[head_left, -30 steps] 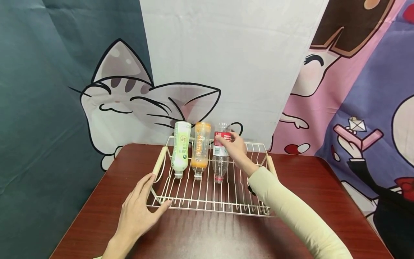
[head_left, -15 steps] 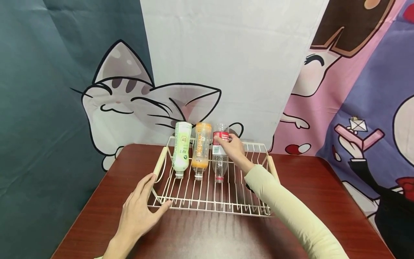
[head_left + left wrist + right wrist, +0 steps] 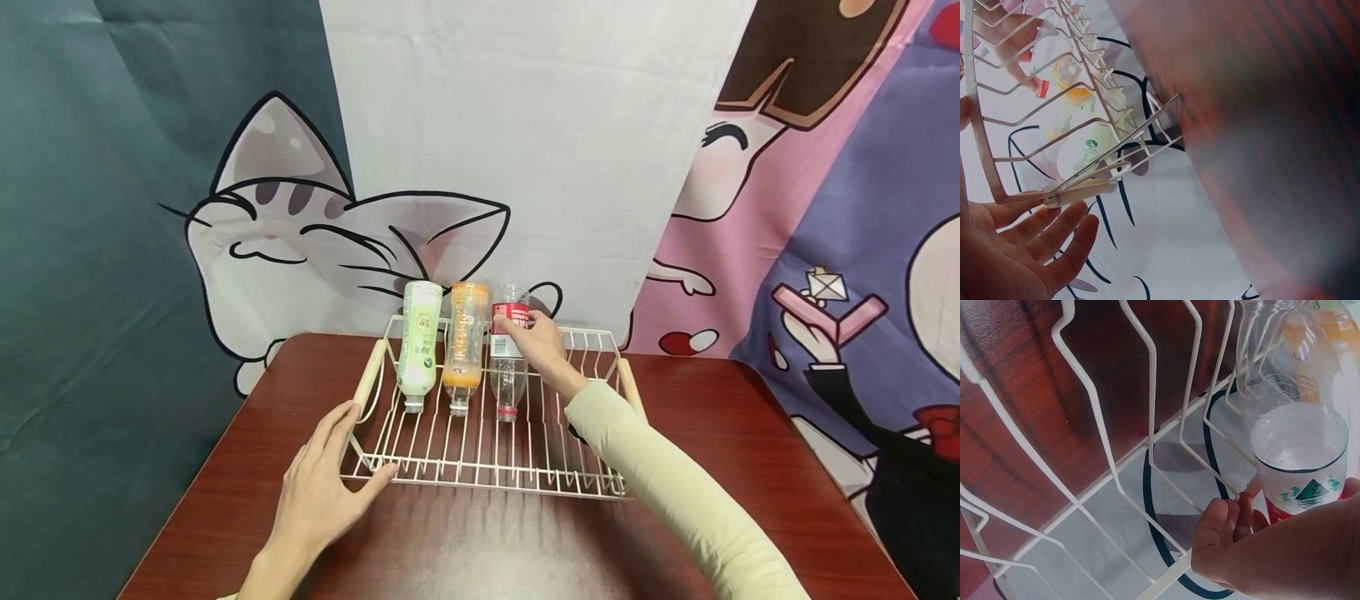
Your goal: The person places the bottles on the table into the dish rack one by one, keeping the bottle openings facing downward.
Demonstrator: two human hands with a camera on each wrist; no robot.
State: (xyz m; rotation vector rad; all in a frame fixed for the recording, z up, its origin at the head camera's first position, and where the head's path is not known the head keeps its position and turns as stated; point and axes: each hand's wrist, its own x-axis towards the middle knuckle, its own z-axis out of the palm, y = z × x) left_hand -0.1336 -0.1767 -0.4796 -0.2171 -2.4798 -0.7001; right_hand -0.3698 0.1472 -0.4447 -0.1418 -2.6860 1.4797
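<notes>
A white wire rack [image 3: 480, 483] with pale handles stands on the table. In it, leaning necks down and bases up, are a green-and-white bottle [image 3: 420, 342], an orange-tinted bottle [image 3: 466, 342] and, at their right, a clear plastic bottle [image 3: 508, 383] with a red-and-white label. My right hand [image 3: 542, 343] grips the clear bottle around its label, thumb on the near side; the right wrist view shows its curled fingers [image 3: 1216, 519] beside the bottle. My left hand [image 3: 318, 479] rests at the rack's left front corner with fingers extended, fingertips by the left handle [image 3: 1082, 192].
The rack sits on a dark red wooden table [image 3: 247, 467]. Behind it hangs a cloth backdrop [image 3: 540, 150] with cartoon figures, close to the table's far edge. The rack's right handle [image 3: 632, 387] lies beside my right forearm. Several wire slots lie right of the clear bottle.
My right hand and the clear bottle have shifted slightly left, closer to the orange-tinted bottle. My left hand stays at the rack's corner, and the other two bottles keep their places.
</notes>
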